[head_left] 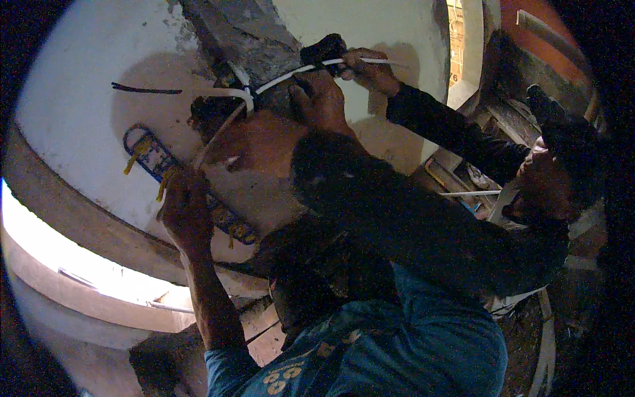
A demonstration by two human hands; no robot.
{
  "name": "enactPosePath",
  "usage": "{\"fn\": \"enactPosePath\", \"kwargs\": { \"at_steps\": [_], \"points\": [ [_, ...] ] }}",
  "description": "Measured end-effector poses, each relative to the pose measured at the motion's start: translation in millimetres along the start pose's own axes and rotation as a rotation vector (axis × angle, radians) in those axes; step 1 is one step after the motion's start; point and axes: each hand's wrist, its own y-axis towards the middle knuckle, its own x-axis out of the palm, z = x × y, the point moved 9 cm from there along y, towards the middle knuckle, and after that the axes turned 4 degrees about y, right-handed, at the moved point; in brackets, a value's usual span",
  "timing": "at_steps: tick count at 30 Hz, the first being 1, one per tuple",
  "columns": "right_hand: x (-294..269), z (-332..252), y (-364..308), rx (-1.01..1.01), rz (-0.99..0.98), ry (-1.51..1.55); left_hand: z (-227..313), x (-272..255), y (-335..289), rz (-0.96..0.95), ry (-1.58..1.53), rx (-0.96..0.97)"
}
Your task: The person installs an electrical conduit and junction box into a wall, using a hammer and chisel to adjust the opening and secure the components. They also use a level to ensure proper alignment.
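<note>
My left hand [187, 206] is closed in front of the middle of a long, round-ended, blue-edged piece with yellow ties [151, 153]. What its fingers grip is hidden. The bare hand [324, 99] beside the white cable [283, 78] seems to be my right, fingers curled; a co-worker's dark sleeve [397, 205] hides its forearm. Whether it holds the cable is unclear. The co-worker's one hand [372, 69] pinches the cable's right end. Their other, blurred hand [258, 145] reaches toward a white cable bend [241, 94], left of which two black wires [145, 88] stick out.
A pale wall [73, 112] carries a rough grey strip [248, 33] and a dark hole [210, 112]. At right, the co-worker's head [555, 165] leans in above clutter [456, 175]. Bright openings show at lower left [86, 258] and upper right [456, 59].
</note>
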Motion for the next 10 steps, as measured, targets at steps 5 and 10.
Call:
{"fn": "enactPosePath", "kwargs": {
  "at_steps": [5,10],
  "points": [
    [-18,108,-41,0.516,0.076,0.096,-17,18,-1,-0.022,-0.322,-0.399],
    [-3,140,-56,0.625,0.016,0.138,-22,38,-24,-0.146,-0.541,-0.658]
  ]
}}
